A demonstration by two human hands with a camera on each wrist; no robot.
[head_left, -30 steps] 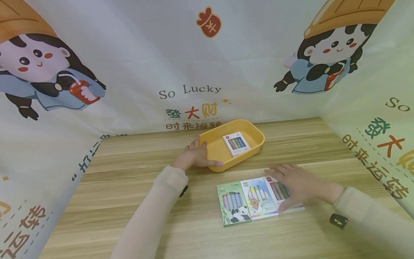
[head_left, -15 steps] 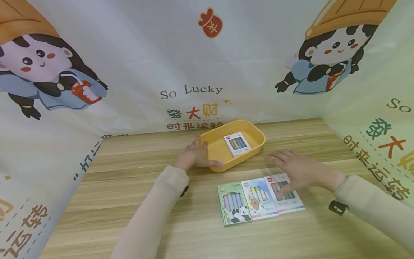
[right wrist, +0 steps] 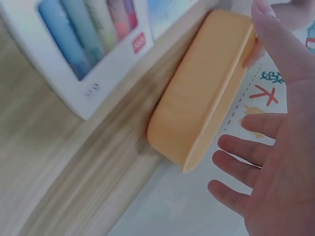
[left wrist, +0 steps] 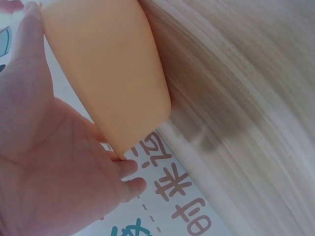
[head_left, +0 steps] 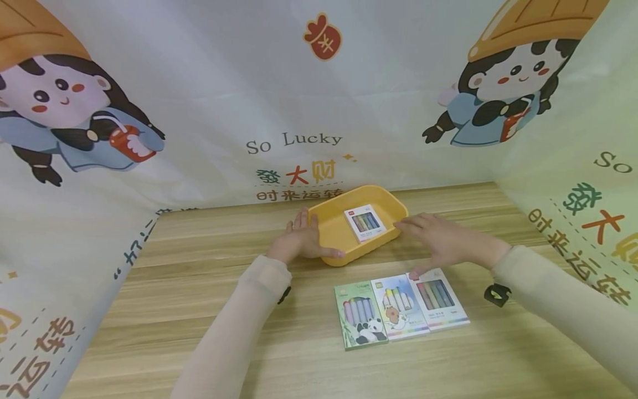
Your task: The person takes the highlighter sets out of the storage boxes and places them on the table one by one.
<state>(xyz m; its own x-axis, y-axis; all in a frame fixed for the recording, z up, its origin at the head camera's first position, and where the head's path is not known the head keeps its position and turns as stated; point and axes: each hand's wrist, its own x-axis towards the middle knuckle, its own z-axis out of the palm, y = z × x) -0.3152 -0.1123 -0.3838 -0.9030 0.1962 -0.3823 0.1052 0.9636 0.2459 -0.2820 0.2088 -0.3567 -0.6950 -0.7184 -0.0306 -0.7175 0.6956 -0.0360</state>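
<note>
Yellow tray (head_left: 333,231), one: standing on the worktop (head_left: 164,288) just right of the frame's centre in the head view, its left end lying directly against the left hand (head_left: 299,241).

Left hand: holding the tray's left end lightly, thumb reaching along the near wall, fingers bending at the far corner.

Right hand (head_left: 448,241): hovering right of centre, thumb and fingers spreading apart, gripping nothing; in the right wrist view its fingertips are pointing toward the tray's near end with a gap showing between.

Small white box (head_left: 365,223), one: lying inside the tray toward its right half, coloured sticks showing through a window.

Boxes of coloured sticks, three: lying side by side, lower centre-right, below the tray. From left: green panda box (head_left: 361,314); blue-and-white box (head_left: 400,306); white box with red label (head_left: 441,302), its upper edge lying beneath the right thumb in the head view.

Printed backdrop (head_left: 239,94): filling the upper frame, showing "So Lucky".
</note>
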